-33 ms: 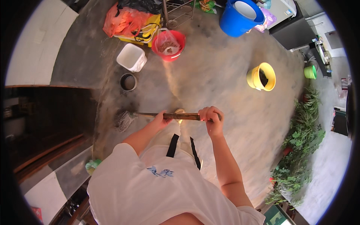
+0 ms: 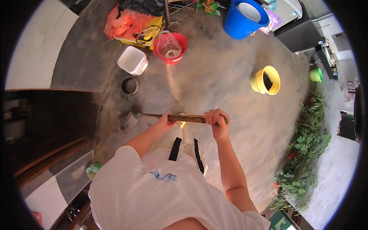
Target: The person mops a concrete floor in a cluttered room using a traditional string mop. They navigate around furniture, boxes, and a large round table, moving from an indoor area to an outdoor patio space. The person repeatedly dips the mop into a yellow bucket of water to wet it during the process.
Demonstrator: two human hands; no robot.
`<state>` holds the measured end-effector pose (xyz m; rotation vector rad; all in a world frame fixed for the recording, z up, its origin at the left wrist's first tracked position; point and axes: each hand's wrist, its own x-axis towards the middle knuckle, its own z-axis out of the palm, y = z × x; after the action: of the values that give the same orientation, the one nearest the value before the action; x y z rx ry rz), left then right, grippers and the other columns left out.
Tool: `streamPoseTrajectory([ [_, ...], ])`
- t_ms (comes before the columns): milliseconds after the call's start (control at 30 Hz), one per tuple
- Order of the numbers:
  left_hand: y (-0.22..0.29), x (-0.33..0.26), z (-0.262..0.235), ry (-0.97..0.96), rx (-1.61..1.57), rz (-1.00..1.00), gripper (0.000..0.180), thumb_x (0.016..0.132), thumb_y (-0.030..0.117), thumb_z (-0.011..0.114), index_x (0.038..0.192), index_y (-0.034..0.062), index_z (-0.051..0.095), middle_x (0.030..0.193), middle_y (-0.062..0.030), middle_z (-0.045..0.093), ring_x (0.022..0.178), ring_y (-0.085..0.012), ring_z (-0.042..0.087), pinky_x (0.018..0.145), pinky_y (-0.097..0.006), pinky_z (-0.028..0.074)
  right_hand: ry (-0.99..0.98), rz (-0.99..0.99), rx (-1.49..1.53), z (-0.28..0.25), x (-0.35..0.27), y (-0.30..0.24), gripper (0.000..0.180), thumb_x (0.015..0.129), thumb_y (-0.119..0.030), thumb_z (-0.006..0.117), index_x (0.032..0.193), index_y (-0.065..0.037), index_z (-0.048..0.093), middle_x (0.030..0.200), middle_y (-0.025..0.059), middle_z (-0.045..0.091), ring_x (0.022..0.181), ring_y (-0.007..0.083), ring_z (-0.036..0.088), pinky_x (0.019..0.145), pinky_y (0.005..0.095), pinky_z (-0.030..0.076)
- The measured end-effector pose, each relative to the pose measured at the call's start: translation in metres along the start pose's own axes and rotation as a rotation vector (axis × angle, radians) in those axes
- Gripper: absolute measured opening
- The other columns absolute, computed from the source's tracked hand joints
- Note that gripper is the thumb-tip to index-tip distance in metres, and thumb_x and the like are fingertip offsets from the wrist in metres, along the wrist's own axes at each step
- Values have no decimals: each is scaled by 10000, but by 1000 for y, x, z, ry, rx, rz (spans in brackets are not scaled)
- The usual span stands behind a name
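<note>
A mop (image 2: 188, 118) with a wooden handle lies almost level across the front of my body. My left hand (image 2: 166, 122) is closed round the middle of the handle. Near its right end, my right hand (image 2: 217, 119) grips it from above with curled fingers. The grey string mop head (image 2: 129, 122) is on the floor at the left, blurred, close to the dark opening. One of my shoes (image 2: 183, 119) shows just under the handle.
Ahead on the concrete floor stand a dark round pot (image 2: 129, 85), a white square bucket (image 2: 132, 60) and a red basin (image 2: 171, 48). A yellow bucket (image 2: 265, 80) and a blue bucket (image 2: 241, 28) are at the right. Leafy plants (image 2: 303, 149) line the right side.
The whole scene has shifted very slightly in the picture. The mop head looks a little farther right and more blurred. Both hands keep their grip on the handle.
</note>
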<state>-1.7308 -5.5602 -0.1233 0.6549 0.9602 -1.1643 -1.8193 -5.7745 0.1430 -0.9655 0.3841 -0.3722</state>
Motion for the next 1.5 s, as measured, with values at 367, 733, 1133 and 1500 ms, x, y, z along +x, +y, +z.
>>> streamPoseTrajectory([
  [367, -26, 102, 340, -341, -101, 153, 125, 830, 129, 509, 760, 35, 464, 729, -101, 540, 746, -222, 576, 724, -344, 520, -162, -320, -305, -97, 140, -176, 131, 676, 41, 476, 573, -14, 416, 563, 80, 466, 558, 189, 445, 685, 374, 418],
  [733, 28, 348, 571, -353, 274, 232, 198, 819, 184, 507, 702, 53, 416, 688, -92, 479, 633, -242, 548, 647, -391, 505, -127, -568, -625, -289, 296, -153, 179, 703, 127, 541, 674, -25, 451, 694, 90, 525, 680, 219, 512, 776, 405, 426],
  [1133, -46, 367, 596, -383, 97, 222, 210, 816, 149, 541, 672, 5, 488, 653, -90, 511, 640, -198, 552, 613, -273, 495, -350, -678, -827, -331, 289, -186, 100, 622, 65, 489, 600, -19, 440, 576, 102, 515, 547, 247, 521, 672, 425, 484],
  [1500, -159, 163, 460, -174, -339, 281, 146, 811, 97, 529, 770, -33, 476, 734, -130, 547, 719, -243, 576, 706, -333, 523, -318, -410, -312, -256, 183, -272, 156, 672, -20, 395, 517, -9, 400, 488, 82, 433, 453, 183, 427, 575, 367, 484],
])
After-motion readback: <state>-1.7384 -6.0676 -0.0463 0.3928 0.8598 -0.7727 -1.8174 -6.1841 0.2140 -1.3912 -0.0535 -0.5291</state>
